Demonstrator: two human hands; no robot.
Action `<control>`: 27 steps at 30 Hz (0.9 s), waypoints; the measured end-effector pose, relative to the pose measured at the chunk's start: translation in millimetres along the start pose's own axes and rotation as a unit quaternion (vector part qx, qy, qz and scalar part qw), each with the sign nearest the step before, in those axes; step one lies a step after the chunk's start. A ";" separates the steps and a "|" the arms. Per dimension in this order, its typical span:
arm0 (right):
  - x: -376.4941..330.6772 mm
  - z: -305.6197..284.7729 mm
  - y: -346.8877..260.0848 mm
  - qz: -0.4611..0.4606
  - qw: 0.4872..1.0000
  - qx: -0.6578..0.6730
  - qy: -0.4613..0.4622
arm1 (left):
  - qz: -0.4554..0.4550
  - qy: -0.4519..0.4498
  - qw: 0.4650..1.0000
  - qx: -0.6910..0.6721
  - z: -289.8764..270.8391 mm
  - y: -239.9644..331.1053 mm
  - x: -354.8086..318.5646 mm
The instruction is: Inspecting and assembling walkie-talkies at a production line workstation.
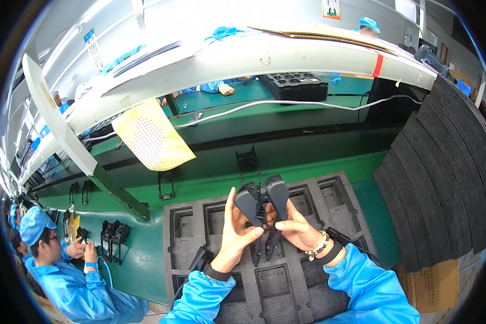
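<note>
My left hand [235, 240] and my right hand [299, 233] hold one black device between them, above a grey foam tray. The device has two rounded, paddle-shaped ends [277, 191] pointing away from me and a darker jointed part between them. Two black cable-like pieces [257, 249] hang from its near side, over the tray. My left thumb and fingers close on its left half, my right ones on its right half. The foam tray [198, 224] has several rectangular recesses; those around my hands show bare foam. Black straps with small boxes sit on both my wrists.
Black bracket-like frames [247, 160] stand beyond the tray. Tall stacks of dark foam sheets [437, 178] rise at right, above a cardboard box [434, 286]. A white shelf beam [210, 67] crosses ahead, with a yellow dotted sheet [152, 137] hanging. A co-worker in blue [73, 275] sits at left.
</note>
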State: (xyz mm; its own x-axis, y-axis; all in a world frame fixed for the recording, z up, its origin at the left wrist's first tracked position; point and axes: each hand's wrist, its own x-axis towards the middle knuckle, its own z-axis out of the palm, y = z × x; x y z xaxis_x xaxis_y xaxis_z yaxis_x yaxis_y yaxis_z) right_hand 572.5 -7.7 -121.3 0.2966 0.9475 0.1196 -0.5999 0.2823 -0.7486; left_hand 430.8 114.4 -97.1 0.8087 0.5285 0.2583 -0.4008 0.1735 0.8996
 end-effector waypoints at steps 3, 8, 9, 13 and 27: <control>3.1 -9.9 -0.7 0.006 0.997 0.079 -0.020 | -0.095 -0.003 0.989 -0.117 -18.0 -11.5 0.6; 11.9 -21.8 -0.7 0.038 0.999 0.003 0.020 | -0.168 0.038 0.954 -0.247 -33.0 -19.5 3.1; 12.5 -20.3 -1.1 0.037 0.999 0.003 0.020 | -0.165 0.057 0.958 -0.229 -31.8 -18.3 4.1; 13.3 -20.1 -2.3 0.077 0.995 -0.013 0.060 | -0.201 0.069 0.949 -0.235 -30.7 -17.0 7.4; 16.3 -23.8 -1.6 0.081 0.993 0.084 0.011 | -0.145 0.155 0.958 -0.192 -28.0 -15.9 8.1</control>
State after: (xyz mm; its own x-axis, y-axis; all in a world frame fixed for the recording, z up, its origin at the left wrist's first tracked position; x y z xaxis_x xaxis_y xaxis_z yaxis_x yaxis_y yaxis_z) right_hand 596.0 3.8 -133.7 0.2012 0.9795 -0.0096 -0.7561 0.1491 -0.6373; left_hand 431.7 139.2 -119.1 0.7672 0.6229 -0.1530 -0.3554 0.6114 0.7071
